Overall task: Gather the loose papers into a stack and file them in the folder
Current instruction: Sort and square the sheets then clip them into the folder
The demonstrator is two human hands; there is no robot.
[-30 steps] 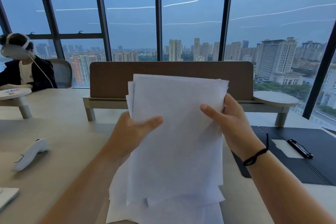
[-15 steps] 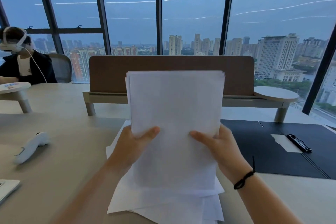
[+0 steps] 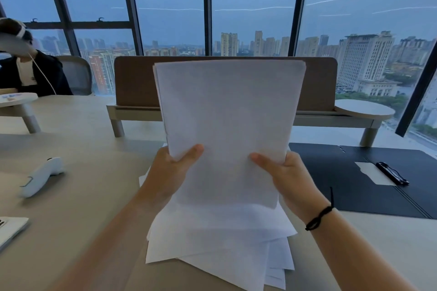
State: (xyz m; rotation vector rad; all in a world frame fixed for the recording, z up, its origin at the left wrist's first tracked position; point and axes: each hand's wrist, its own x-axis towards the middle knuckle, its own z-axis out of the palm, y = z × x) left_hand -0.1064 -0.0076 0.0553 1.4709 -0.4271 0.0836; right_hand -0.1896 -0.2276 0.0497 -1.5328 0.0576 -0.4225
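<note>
I hold a stack of white papers point(image 3: 227, 120) upright in front of me, its edges nearly squared. My left hand point(image 3: 168, 172) grips its lower left side, thumb on the front. My right hand point(image 3: 286, 177) grips the lower right side the same way. Under the stack, several loose white sheets point(image 3: 217, 243) lie fanned out on the table. A black folder point(image 3: 350, 177) lies open flat to the right, with a black clip point(image 3: 392, 172) and a white label on it.
The beige table point(image 3: 82, 196) carries a white controller point(image 3: 40, 177) on the left and a white device point(image 3: 9, 229) at the left edge. A brown divider point(image 3: 137, 80) on a low shelf stands behind. A person with a headset point(image 3: 26, 73) sits at the far left.
Both hands slid down from the stack's upper sides to its lower sides. The sheets, skewed before, now stand upright and aligned.
</note>
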